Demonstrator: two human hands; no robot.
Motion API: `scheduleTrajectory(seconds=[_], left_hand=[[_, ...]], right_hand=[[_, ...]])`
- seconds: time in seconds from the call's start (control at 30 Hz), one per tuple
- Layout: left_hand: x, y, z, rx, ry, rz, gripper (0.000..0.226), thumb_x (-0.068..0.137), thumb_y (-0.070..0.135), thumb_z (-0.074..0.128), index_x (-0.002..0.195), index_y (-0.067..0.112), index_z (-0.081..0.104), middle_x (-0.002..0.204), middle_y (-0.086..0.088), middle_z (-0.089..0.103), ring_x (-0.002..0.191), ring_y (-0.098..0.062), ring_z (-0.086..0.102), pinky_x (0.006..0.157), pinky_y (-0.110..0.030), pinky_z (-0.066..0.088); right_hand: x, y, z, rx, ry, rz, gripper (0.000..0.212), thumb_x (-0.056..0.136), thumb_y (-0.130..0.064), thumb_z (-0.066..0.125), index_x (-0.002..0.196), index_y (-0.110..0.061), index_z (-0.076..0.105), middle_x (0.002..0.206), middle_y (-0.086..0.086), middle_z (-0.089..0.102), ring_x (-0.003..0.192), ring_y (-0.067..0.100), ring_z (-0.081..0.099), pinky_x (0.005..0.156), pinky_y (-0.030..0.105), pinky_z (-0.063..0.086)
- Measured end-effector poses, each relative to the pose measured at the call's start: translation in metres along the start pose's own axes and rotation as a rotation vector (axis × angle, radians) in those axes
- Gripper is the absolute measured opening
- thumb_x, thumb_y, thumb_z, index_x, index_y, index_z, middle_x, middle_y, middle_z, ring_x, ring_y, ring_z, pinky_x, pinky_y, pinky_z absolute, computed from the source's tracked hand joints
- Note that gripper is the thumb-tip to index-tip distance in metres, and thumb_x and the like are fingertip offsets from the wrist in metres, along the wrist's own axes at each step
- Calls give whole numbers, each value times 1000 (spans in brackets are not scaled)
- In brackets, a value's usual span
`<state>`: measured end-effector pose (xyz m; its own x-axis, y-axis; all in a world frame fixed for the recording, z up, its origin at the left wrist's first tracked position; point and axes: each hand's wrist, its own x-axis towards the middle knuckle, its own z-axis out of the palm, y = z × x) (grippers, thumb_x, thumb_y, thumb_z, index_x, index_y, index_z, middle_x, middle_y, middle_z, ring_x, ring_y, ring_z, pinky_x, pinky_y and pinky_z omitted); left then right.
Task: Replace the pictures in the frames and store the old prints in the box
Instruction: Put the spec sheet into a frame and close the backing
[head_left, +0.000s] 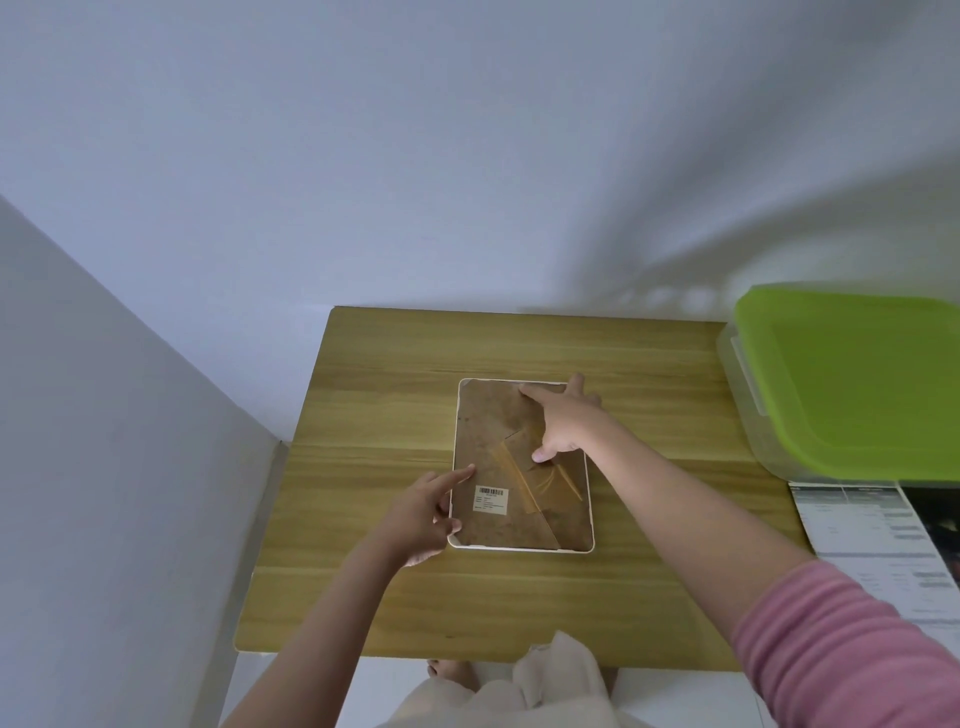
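Head view: a wooden table (363, 571) bears the green-lidded box (852, 384) at its far right edge; the white picture frame (521, 550) lies face down mid-table; the right hand (558, 421) presses spread fingers on the frame's brown backing; the left hand (423, 512) touches the frame's left edge, forefinger straight.

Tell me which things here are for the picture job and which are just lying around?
For the job: picture frame, face down on the table; left hand and right hand on its brown backing; box with green lid.

Lying about: printed sheets; cloth.
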<state>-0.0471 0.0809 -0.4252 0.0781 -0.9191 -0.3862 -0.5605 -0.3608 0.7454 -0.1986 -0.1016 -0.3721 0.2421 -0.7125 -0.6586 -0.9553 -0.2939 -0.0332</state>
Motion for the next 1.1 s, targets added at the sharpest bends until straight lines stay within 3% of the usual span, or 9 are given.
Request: scheduleTrajectory(seconds=[0.2, 0.43, 0.83, 0.9, 1.0, 1.1], left_hand=[[-1, 2, 2, -10, 11, -12, 72, 81, 0, 62, 138, 38, 37, 92, 10, 43, 74, -8, 49, 76, -18, 46], [-3, 5, 1, 6, 23, -18, 71, 82, 2, 61, 138, 39, 37, 103, 4, 47, 76, -7, 51, 80, -19, 47], [-5, 5, 1, 3, 6, -40, 72, 83, 1, 60, 139, 39, 36, 102, 6, 45, 79, -9, 51, 81, -22, 47], [-5, 5, 2, -6, 17, -48, 71, 83, 0, 60, 139, 38, 36, 102, 6, 45, 79, -8, 52, 78, -19, 46], [-9, 5, 6, -9, 50, -56, 70, 84, -1, 58, 141, 32, 35, 105, 5, 45, 83, -8, 52, 77, -16, 45], [-15, 6, 15, -28, 140, -87, 66, 84, 0, 56, 142, 25, 36, 104, -2, 45, 85, -13, 53, 80, -17, 43]], right_hand=[[1, -11, -5, -105, -14, 22, 109, 67, -34, 83, 142, -51, 6, 146, 14, 4, 129, 45, 29, 95, 61, 43], [6, -23, -10, -213, -60, -10, 120, 63, -30, 86, 134, -65, -6, 137, 11, 10, 124, 40, 36, 89, 57, 49], [6, -18, -7, -249, -10, -42, 117, 67, -39, 82, 140, -57, -7, 145, 15, 4, 124, 39, 39, 89, 46, 52], [1, -7, -3, -169, 34, -45, 113, 67, -44, 80, 143, -52, -4, 147, 16, 2, 123, 41, 41, 90, 42, 51], [-10, 11, 12, 145, 106, -14, 107, 68, -41, 81, 146, -46, 8, 146, 16, 5, 120, 41, 41, 95, 42, 47], [-20, 18, 37, 510, 238, 52, 95, 69, -35, 81, 143, -43, 22, 138, 18, 24, 116, 40, 45, 97, 41, 44]])
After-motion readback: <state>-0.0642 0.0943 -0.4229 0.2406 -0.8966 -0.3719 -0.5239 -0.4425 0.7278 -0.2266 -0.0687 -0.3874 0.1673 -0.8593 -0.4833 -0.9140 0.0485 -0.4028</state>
